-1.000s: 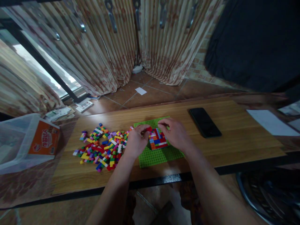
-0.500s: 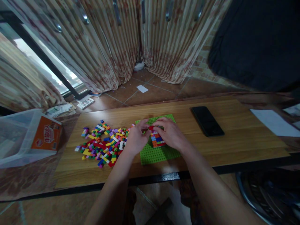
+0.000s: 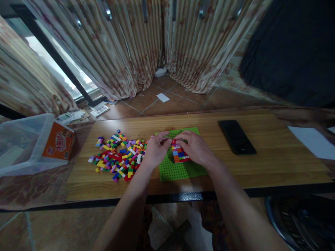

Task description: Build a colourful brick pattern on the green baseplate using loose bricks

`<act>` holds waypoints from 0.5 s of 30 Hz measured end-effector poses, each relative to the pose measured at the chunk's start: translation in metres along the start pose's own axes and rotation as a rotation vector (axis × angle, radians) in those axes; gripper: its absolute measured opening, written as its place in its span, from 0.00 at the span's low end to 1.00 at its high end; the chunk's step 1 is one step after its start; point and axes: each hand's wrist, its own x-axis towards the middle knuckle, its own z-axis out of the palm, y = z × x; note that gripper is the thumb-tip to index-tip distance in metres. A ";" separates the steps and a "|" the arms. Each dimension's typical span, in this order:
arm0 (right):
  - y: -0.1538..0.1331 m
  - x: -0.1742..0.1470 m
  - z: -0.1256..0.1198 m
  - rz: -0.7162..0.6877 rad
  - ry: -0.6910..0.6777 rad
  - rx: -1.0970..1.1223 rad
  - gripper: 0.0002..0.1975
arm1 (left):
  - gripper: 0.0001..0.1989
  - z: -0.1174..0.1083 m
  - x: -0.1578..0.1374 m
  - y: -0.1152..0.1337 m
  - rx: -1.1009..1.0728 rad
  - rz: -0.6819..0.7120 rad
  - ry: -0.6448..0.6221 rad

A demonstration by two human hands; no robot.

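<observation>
A green studded baseplate point(image 3: 167, 174) lies on the wooden table. On it stands a low block of toy building bricks point(image 3: 180, 155) in red, orange, blue, white and purple rows. At its far left corner, my left hand point(image 3: 157, 150) and my right hand point(image 3: 196, 147) meet with fingertips pinched around a small red brick point(image 3: 173, 142). The fingers partly cover this brick and the far side of the block. Left of the plate, a loose pile of mixed coloured bricks point(image 3: 119, 157) spreads over the table, partly behind my left forearm.
A black phone point(image 3: 237, 137) lies on the wooden table point(image 3: 282, 157) at the right. Beyond the left table end stands a clear plastic bin point(image 3: 28, 146) with an orange label. Paper point(image 3: 311, 141) lies past the right side. Curtains point(image 3: 125, 52) hang behind.
The view has shifted slightly, so everything sits a little further right. Both hands stay at the block's far left corner, fingertips still together on the red brick.
</observation>
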 end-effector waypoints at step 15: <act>-0.006 0.001 -0.003 0.049 -0.080 -0.032 0.11 | 0.11 0.006 0.004 -0.002 -0.110 -0.062 0.108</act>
